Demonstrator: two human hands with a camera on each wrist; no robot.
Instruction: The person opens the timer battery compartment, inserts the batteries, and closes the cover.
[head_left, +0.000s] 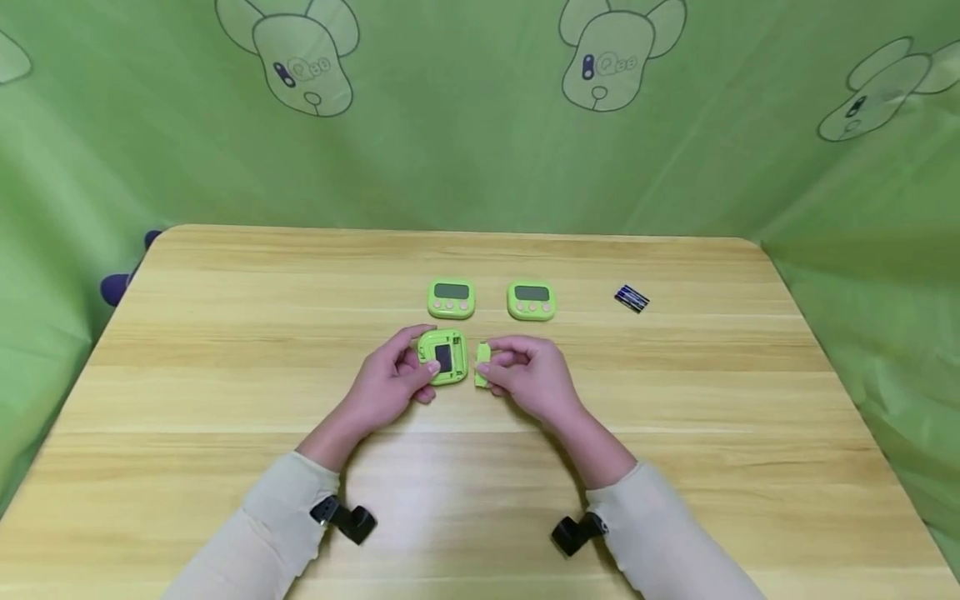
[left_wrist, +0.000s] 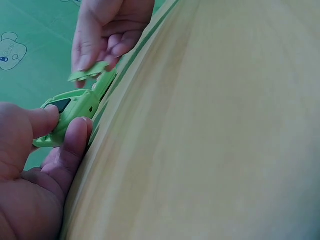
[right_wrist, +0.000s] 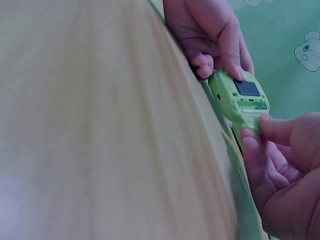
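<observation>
My left hand (head_left: 382,382) grips a green digital timer (head_left: 454,357) by its left side, with the back facing up. On that back, a dark rectangular panel (right_wrist: 247,88) lies beside an uncovered battery slot (right_wrist: 252,106) with a metal spring. The left thumb presses the panel's edge. Between thumb and fingers, my right hand (head_left: 538,379) pinches a small green battery cover (head_left: 482,353), just right of the timer. In the left wrist view the cover (left_wrist: 89,74) is tilted near the slot end of the timer (left_wrist: 70,112).
Two more green timers, one on the left (head_left: 452,299) and one on the right (head_left: 532,301), lie screen up beyond my hands. Several small dark batteries (head_left: 632,298) lie together farther right on the wooden table (head_left: 240,333). A green curtain (head_left: 465,167) hangs behind it.
</observation>
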